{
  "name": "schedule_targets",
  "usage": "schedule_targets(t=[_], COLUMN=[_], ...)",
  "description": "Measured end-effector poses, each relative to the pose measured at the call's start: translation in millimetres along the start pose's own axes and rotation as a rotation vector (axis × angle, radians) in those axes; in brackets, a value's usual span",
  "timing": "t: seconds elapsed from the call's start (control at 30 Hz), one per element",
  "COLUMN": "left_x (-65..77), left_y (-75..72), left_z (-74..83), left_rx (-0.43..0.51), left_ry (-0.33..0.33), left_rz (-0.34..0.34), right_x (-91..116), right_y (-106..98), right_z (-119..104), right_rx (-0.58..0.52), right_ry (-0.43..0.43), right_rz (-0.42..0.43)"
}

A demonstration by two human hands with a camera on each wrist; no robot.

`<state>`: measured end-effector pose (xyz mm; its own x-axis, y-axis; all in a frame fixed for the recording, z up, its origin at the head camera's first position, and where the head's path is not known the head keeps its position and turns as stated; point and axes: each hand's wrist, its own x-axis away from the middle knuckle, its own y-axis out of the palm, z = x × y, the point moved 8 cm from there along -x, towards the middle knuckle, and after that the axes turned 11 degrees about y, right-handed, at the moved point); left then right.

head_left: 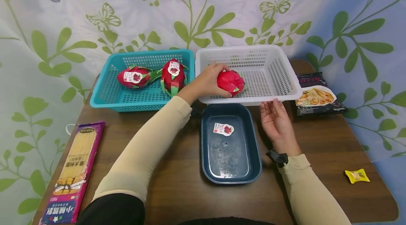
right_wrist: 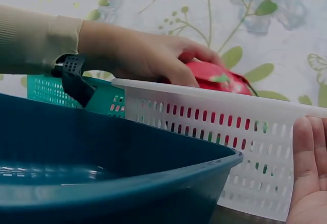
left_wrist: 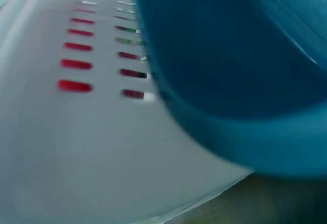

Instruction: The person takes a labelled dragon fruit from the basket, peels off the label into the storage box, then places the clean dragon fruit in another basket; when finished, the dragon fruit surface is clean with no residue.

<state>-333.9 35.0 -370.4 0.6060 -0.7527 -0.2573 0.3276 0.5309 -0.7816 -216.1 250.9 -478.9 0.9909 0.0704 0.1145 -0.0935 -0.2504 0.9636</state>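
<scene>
Leafy backdrop (head_left: pixel 190 10) is hanging behind table (head_left: pixel 177 197); L hand (head_left: pixel 210 82) is gripping dragon fruit (head_left: pixel 231 82) in white basket (head_left: pixel 266 82) nr L edge; R hand (head_left: pixel 278 124), fingers loosely extended, is touching front rim (head_left: pixel 253 100) nr R corner, farther off.

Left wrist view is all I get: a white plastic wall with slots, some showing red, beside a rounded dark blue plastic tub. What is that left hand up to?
Observer: The left hand grips a round red dragon fruit in the white slotted plastic basket.

Visitor: Oh! And the other hand?

Observer: The right hand touches the near side of that basket, toward its right end.

Visitor: Is anything in the dark blue tub?

Observer: Yes, a flat white sticker with a red fruit picture lies on its floor.
</scene>
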Motion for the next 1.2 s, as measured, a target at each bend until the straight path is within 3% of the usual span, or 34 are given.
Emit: schedule_targets(t=[0.13,0.27,0.47,0.57,0.7,0.83,1.0,1.1,1.2], left_x=[0.3,-1.0,1.5,5.2,9.6,14.8,28.9,47.0,80.5], left_y=[-0.6,1.4,11.6,11.7,6.7,1.3,-13.8,-26.4,-37.4], left_z=[-1.6,-4.4,-6.9,-3.8,0.6,3.1,15.3,35.1,56.4], left_rx=[0.064,0.081,-0.157,-0.245,-0.261,-0.260,-0.325,-0.446,-0.539], left_ry=[0.028,0.044,-0.041,-0.079,-0.107,-0.095,-0.011,0.131,0.272], left_rz=[-0.015,-0.080,-0.253,-0.309,-0.341,-0.349,-0.230,-0.063,0.137], right_x=[0.3,0.2,1.1,1.7,1.8,1.7,2.0,2.5,3.1], right_y=[0.7,0.4,-2.2,-2.3,-2.1,-2.1,-2.1,-1.9,-0.8], right_z=[-0.1,-0.9,0.1,0.6,1.2,1.4,2.0,2.7,4.4], right_rx=[0.005,0.006,0.005,0.016,0.021,0.027,0.025,0.024,0.017], right_ry=[0.007,0.008,0.011,0.010,0.012,0.008,0.006,0.004,0.011], right_rz=[-0.007,-0.010,-0.010,-0.013,-0.015,-0.007,-0.003,-0.006,-0.014])
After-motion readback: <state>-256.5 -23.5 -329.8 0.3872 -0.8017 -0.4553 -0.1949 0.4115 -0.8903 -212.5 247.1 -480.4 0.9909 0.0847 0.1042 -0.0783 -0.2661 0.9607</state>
